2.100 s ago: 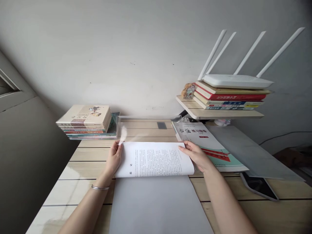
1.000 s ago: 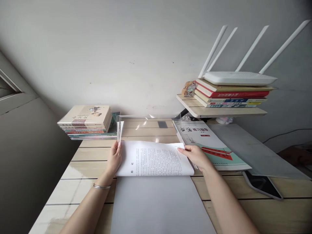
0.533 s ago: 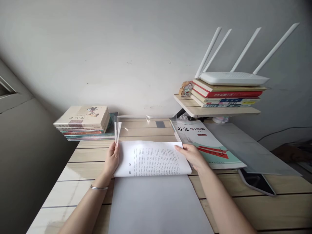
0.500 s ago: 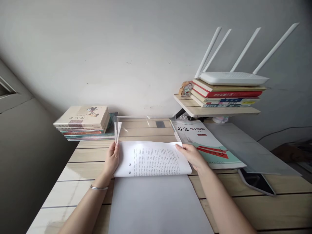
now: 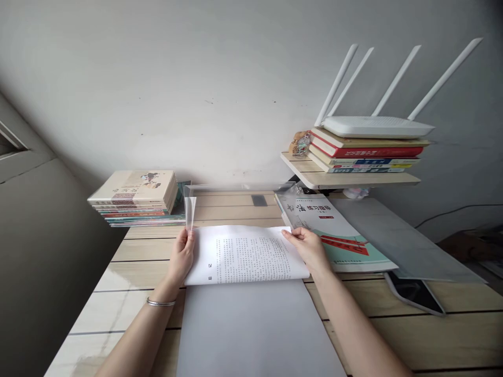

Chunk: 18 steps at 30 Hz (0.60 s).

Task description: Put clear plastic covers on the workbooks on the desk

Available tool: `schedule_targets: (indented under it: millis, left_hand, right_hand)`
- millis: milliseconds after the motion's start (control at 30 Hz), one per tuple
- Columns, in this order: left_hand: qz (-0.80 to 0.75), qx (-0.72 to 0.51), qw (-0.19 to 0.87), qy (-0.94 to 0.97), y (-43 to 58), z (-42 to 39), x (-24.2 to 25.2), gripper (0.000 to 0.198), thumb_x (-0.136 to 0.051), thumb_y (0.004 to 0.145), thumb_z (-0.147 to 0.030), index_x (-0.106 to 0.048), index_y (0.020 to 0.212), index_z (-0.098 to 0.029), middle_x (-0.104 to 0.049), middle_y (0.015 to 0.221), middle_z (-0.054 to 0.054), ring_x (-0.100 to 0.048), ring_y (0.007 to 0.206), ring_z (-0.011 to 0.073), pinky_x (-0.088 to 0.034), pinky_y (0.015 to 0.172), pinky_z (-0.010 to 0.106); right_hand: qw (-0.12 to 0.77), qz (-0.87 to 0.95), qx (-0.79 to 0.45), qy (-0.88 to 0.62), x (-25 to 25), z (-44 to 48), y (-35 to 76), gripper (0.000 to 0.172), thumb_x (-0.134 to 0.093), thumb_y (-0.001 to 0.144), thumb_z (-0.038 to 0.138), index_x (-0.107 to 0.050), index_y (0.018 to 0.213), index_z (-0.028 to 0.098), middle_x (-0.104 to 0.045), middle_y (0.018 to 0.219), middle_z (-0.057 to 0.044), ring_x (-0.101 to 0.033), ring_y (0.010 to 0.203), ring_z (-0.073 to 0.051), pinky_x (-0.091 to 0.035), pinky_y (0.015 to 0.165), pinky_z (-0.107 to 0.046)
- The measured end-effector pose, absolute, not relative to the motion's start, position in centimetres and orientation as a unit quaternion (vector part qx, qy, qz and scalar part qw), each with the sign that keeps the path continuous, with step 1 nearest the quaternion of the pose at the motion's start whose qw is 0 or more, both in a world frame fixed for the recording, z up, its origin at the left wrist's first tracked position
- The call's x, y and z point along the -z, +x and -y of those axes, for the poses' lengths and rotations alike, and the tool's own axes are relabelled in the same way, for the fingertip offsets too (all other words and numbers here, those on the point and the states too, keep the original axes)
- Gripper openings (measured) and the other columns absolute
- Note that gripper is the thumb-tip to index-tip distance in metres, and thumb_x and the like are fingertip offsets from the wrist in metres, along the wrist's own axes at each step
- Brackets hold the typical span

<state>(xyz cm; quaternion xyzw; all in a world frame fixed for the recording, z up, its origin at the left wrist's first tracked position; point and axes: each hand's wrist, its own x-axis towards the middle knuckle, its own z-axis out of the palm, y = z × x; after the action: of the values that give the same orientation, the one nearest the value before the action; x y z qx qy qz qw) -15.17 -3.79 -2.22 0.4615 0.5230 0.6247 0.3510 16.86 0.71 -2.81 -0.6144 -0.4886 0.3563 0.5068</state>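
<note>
An open book (image 5: pixel 251 256) printed with Chinese text lies in front of me, its page curved up off the surface. A clear plastic book cover (image 5: pixel 223 195) rises behind its top edge, folded upright at the left. My left hand (image 5: pixel 183 255) is closed on the book's left edge, thumb near the foot of the clear fold. With thumb and fingers my right hand (image 5: pixel 308 248) pinches the page's upper right corner; whether it also grips plastic I cannot tell. A broad pale sheet (image 5: pixel 255 330) extends from beneath the book towards me.
To the left is a stack of books (image 5: pixel 133 196). A calligraphy book (image 5: pixel 334 230) lies to the right, beside a translucent sheet (image 5: pixel 404 241) that partly covers a phone (image 5: pixel 416 294). A raised shelf (image 5: pixel 302 170) carries books and a white router (image 5: pixel 377 125).
The upper right of the clear cover has spread further right, over the calligraphy book's corner. My right hand has shifted slightly up the page; my left hand is almost still.
</note>
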Motion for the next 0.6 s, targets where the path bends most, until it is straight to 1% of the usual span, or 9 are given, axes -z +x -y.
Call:
schedule_targets:
  millis: [67, 167, 267, 333, 367, 467, 533, 600]
  left_hand:
    - [-0.519, -0.615, 0.377, 0.459, -15.2, 3.9, 2.4, 0.029, -0.066, 0.077, -0.047, -0.061, 0.084, -0.020, -0.060, 0.075, -0.001, -0.056, 0.071, 0.0128, -0.047, 0.066, 0.022]
    - [-0.522, -0.599, 0.412, 0.446, -15.1, 4.0, 2.3, 0.035, -0.072, 0.072, -0.046, -0.058, 0.091, -0.020, -0.061, 0.077, -0.001, -0.057, 0.067, 0.0134, -0.048, 0.059, 0.022]
    - [-0.529, -0.594, 0.412, 0.444, -15.1, 4.2, 1.9, 0.036, -0.074, 0.070, -0.045, -0.058, 0.089, -0.019, -0.061, 0.073, -0.002, -0.055, 0.063, 0.0119, -0.046, 0.054, 0.020]
    - [-0.531, -0.593, 0.412, 0.443, -15.0, 4.3, 1.8, 0.036, -0.073, 0.070, -0.046, -0.058, 0.088, -0.019, -0.060, 0.072, -0.002, -0.054, 0.062, 0.0114, -0.045, 0.053, 0.020]
    - [-0.531, -0.593, 0.413, 0.443, -15.0, 4.3, 1.7, 0.036, -0.073, 0.070, -0.046, -0.058, 0.088, -0.019, -0.060, 0.072, -0.001, -0.054, 0.061, 0.0113, -0.045, 0.052, 0.020]
    - [-0.526, -0.599, 0.410, 0.445, -15.1, 4.2, 1.9, 0.035, -0.072, 0.071, -0.046, -0.058, 0.088, -0.019, -0.060, 0.073, -0.001, -0.055, 0.061, 0.0108, -0.046, 0.052, 0.020]
    - [-0.522, -0.600, 0.410, 0.446, -15.2, 4.2, 2.1, 0.035, -0.072, 0.071, -0.046, -0.057, 0.088, -0.019, -0.060, 0.074, -0.001, -0.055, 0.061, 0.0105, -0.046, 0.053, 0.019]
    - [-0.520, -0.599, 0.412, 0.447, -15.2, 4.1, 2.2, 0.035, -0.072, 0.072, -0.046, -0.057, 0.089, -0.020, -0.060, 0.075, -0.001, -0.056, 0.062, 0.0106, -0.046, 0.053, 0.019]
  right_hand:
    - [0.511, 0.479, -0.361, -0.615, 2.6, -0.6, 16.7, 0.043, -0.074, 0.055, 0.057, -0.051, 0.061, 0.021, -0.054, 0.055, 0.003, -0.046, 0.056, -0.013, -0.035, 0.055, -0.026]
    - [0.523, 0.456, -0.375, -0.615, 2.5, -0.6, 16.8, 0.042, -0.076, 0.056, 0.052, -0.050, 0.064, 0.021, -0.057, 0.057, 0.003, -0.048, 0.057, -0.014, -0.036, 0.056, -0.026]
    - [0.536, 0.436, -0.390, -0.608, 2.6, -0.8, 16.9, 0.042, -0.077, 0.056, 0.047, -0.051, 0.077, 0.022, -0.061, 0.064, 0.003, -0.055, 0.062, -0.015, -0.040, 0.060, -0.027]
    - [0.539, 0.430, -0.408, -0.598, 2.6, -0.9, 17.0, 0.046, -0.078, 0.055, 0.045, -0.054, 0.086, 0.022, -0.065, 0.069, 0.001, -0.059, 0.066, -0.017, -0.044, 0.062, -0.028]
    - [0.536, 0.426, -0.425, -0.592, 2.5, -0.9, 17.0, 0.046, -0.079, 0.054, 0.045, -0.057, 0.088, 0.021, -0.066, 0.071, 0.000, -0.060, 0.067, -0.018, -0.045, 0.063, -0.029]
    - [0.513, 0.384, -0.516, -0.569, 2.0, -0.6, 17.1, 0.039, -0.081, 0.050, 0.042, -0.063, 0.077, 0.020, -0.068, 0.068, -0.001, -0.063, 0.064, -0.020, -0.048, 0.061, -0.031]
    - [0.499, 0.338, -0.578, -0.550, 1.6, -0.5, 17.3, 0.035, -0.083, 0.048, 0.037, -0.063, 0.071, 0.020, -0.069, 0.065, -0.001, -0.063, 0.060, -0.019, -0.049, 0.059, -0.031]
    - [0.497, 0.306, -0.614, -0.531, 1.3, -0.3, 17.5, 0.034, -0.084, 0.047, 0.032, -0.062, 0.068, 0.019, -0.068, 0.064, -0.001, -0.062, 0.057, -0.018, -0.049, 0.057, -0.030]
